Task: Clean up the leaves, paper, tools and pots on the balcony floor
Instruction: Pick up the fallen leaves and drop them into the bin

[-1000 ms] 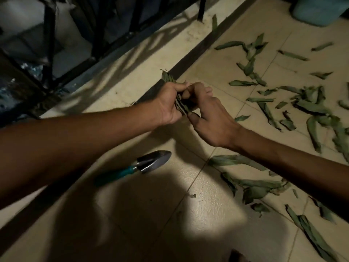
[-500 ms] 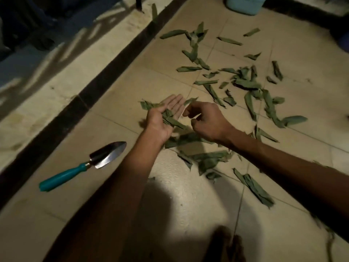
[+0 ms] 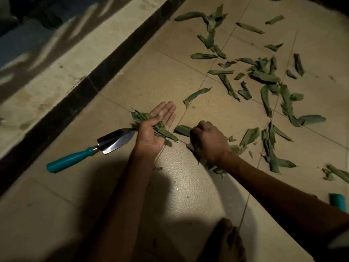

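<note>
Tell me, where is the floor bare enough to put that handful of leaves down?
Bare tile lies below the teal-handled metal trowel and between both forearms. It is crowded right of the right hand, where green leaf strips are scattered.

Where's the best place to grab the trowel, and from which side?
By the teal handle of the trowel, from above at its lower-left end. It lies flat and bare there, thick and rounded; the metal blade is thin-edged and its tip runs under the left hand holding leaves.

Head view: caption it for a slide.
Left hand holds gathered leaves; right hand picks another beside the trowel.
</note>
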